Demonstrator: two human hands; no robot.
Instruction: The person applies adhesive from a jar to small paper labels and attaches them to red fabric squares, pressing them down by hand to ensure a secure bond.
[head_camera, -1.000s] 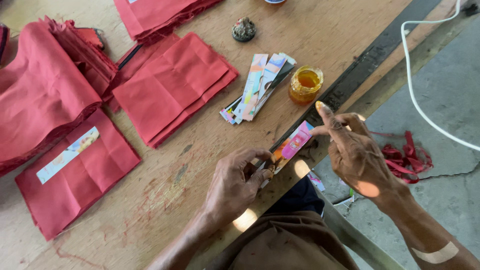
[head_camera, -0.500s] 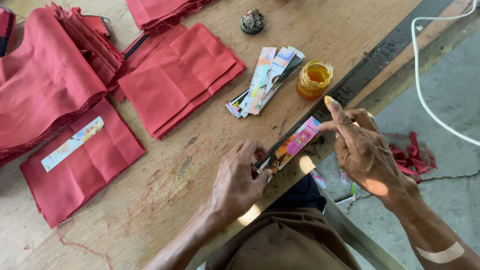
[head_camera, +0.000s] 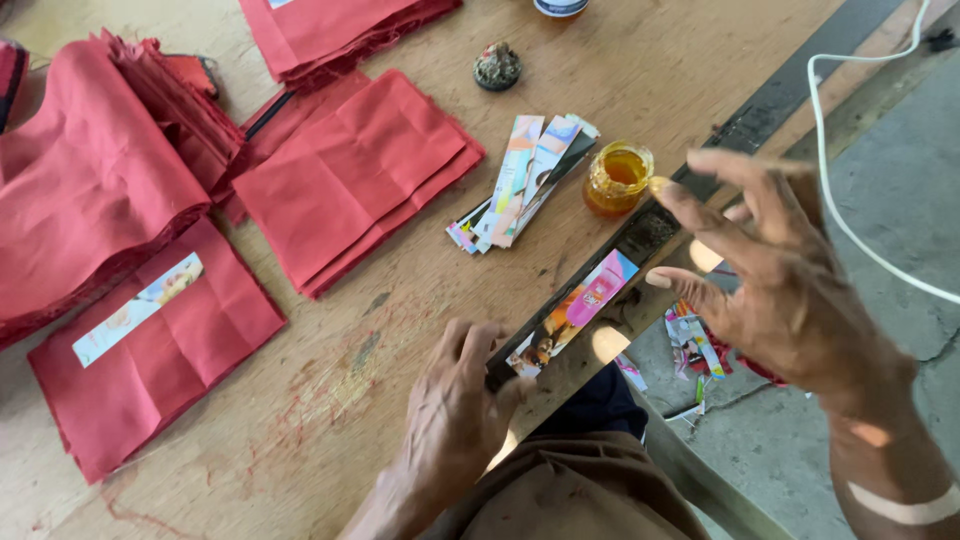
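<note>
One paper strip (head_camera: 572, 312) lies diagonal, pink end up-right; left hand (head_camera: 455, 425) pins lower end.

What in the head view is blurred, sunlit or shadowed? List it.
Head view: the right hand looks soft, slightly motion-blurred; bright sun patches fall on its wrist and the table edge; the left hand and the printed strip are sharper; the glue jar glows amber; the red cloth is evenly lit.

matt red cloth pieces (head_camera: 350, 185) on a rough, stained wooden table (head_camera: 330, 400).
</note>
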